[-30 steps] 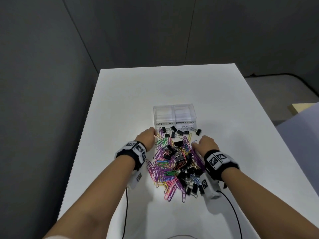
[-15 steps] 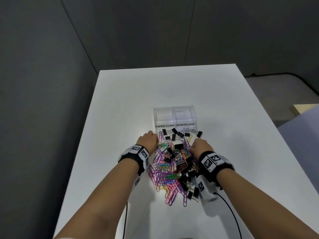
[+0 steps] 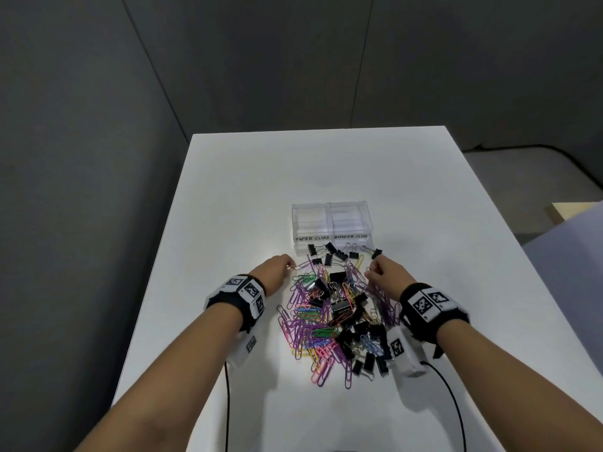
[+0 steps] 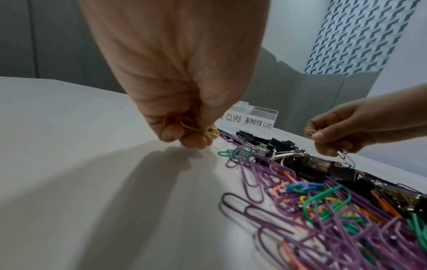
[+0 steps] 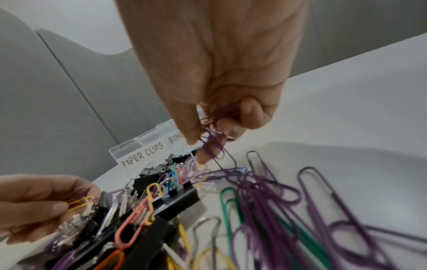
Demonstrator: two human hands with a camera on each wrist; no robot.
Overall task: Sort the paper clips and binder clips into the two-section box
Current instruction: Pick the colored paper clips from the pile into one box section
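dozens of coloured paper clips [image 3: 313,324] and black binder clips [image 3: 341,306] lie tangled in one heap on the white table [image 3: 248,190], between the person's two forearms. purple paper clips dominate the left and near side of the heap, with green, pink, yellow and blue ones mixed in; the binder clips sit thickest in the middle and on the right, and a loose row of them lies just before the front wall of the two-section box [image 3: 331,220]. this clear box stands beyond the heap, its left section labelled "paper clips" and its right "binder clips"; both sections look bare inside from the head view.

at the heap's far left edge the left hand [image 3: 272,272] has its fingers curled in, pinching a yellow paper clip [image 4: 209,132] between thumb and fingertips, with a red-orange clip [image 4: 175,118] tucked further into the palm. its fingertips hover just above the table.

at the heap's far right edge the right hand [image 3: 386,277] is also curled, clamped on a small bunch of purple paper clips [image 5: 213,131] that dangles from thumb and fingers down toward the heap.

both wrists wear black bands carrying white marker blocks [image 3: 246,290], and thin black cables [image 3: 226,409] trail back across the table toward the person.
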